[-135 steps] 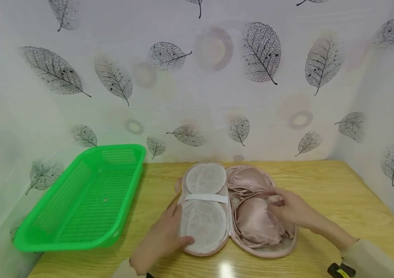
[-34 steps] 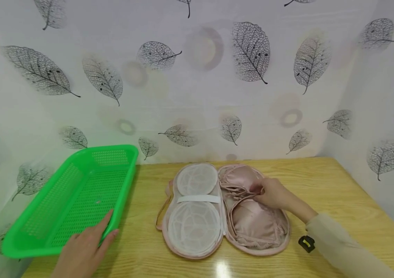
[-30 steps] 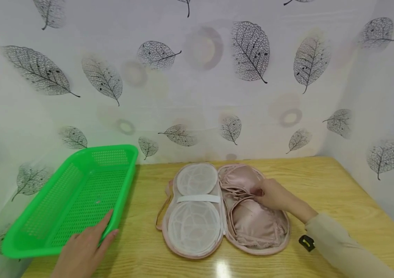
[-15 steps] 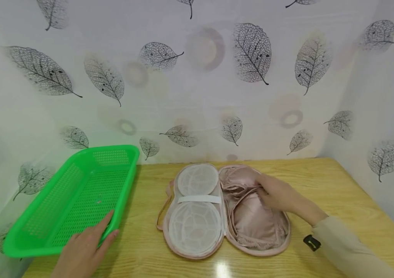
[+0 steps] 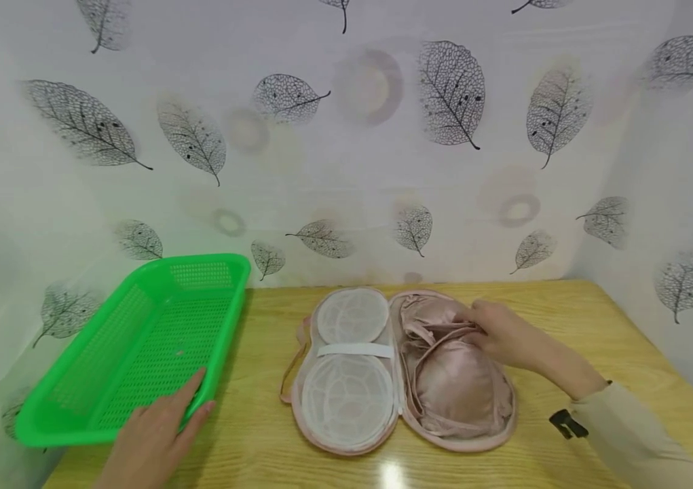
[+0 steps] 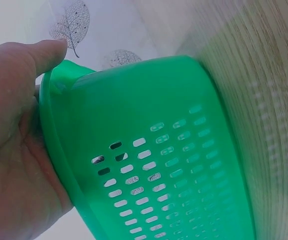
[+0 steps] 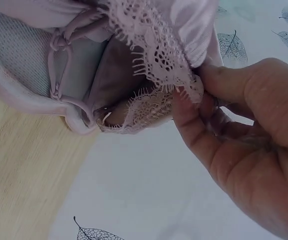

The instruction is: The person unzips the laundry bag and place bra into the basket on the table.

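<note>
My left hand (image 5: 153,435) grips the near right rim of a green perforated plastic basket (image 5: 233,319), with the thumb outside and a finger over the inner side. In the left wrist view the basket's slotted wall (image 6: 144,150) shows beside the palm. A pink zip case (image 5: 346,451) lies unfolded on the table, with a dusty-pink satin bra (image 5: 459,390) in its right half. My right hand (image 5: 514,339) pinches the bra near its middle. The right wrist view shows thumb and fingers on its lace edge (image 7: 158,55), which is lifted, with pink straps (image 7: 61,65) beside it.
Two round white mesh pieces (image 5: 349,401) sit in the case's left half, with a white strap (image 5: 355,350) across between them. A pink loop handle (image 5: 291,380) sticks out at the case's left. Behind the wooden table (image 5: 541,305) hangs a leaf-patterned cloth (image 5: 370,176).
My left hand has gone from the case to the basket rim. My right hand has stayed at the bra, shifting its hold, and the fabric between the cups is now raised.
</note>
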`<state>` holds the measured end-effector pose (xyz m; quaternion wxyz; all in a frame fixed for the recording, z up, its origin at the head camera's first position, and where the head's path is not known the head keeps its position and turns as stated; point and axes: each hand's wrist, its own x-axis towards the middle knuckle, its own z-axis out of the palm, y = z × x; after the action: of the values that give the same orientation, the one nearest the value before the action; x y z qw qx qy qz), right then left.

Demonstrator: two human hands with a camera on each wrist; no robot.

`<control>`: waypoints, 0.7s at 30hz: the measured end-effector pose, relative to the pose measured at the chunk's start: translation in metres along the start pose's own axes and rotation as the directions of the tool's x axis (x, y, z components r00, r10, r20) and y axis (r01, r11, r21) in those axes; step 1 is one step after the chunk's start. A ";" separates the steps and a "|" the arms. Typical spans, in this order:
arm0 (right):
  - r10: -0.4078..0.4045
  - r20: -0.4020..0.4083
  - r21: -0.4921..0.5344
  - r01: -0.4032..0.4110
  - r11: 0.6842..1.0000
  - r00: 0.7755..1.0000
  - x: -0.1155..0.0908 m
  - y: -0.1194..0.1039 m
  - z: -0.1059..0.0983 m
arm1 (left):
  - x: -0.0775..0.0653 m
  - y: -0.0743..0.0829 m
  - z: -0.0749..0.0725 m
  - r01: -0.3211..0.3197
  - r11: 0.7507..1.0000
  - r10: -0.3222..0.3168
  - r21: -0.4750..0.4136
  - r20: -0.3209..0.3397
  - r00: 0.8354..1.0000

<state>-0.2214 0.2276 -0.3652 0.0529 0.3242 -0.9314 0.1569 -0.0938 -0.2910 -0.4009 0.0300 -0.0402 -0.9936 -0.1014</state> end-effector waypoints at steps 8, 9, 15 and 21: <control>-0.016 0.022 -0.016 0.017 1.000 1.000 -0.001 0.000 0.002 | 0.000 0.001 0.000 0.019 1.000 -0.019 -0.008 0.018 1.000; -0.014 0.013 -0.030 0.014 0.999 1.000 -0.002 -0.001 0.002 | 0.000 0.002 0.000 0.020 1.000 -0.020 -0.008 0.020 1.000; 0.013 -0.031 -0.078 -0.015 0.997 0.999 -0.002 -0.005 -0.004 | 0.000 0.001 0.000 0.001 1.000 -0.002 -0.014 -0.016 1.000; -0.025 -0.044 -0.014 0.024 1.000 0.999 0.004 -0.006 -0.017 | -0.005 -0.003 0.001 -0.035 0.996 0.027 -0.084 -0.088 0.996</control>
<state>-0.2208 0.2266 -0.3474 0.0776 0.3317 -0.9269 0.1573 -0.0890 -0.2937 -0.4026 0.0727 -0.0524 -0.9853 -0.1451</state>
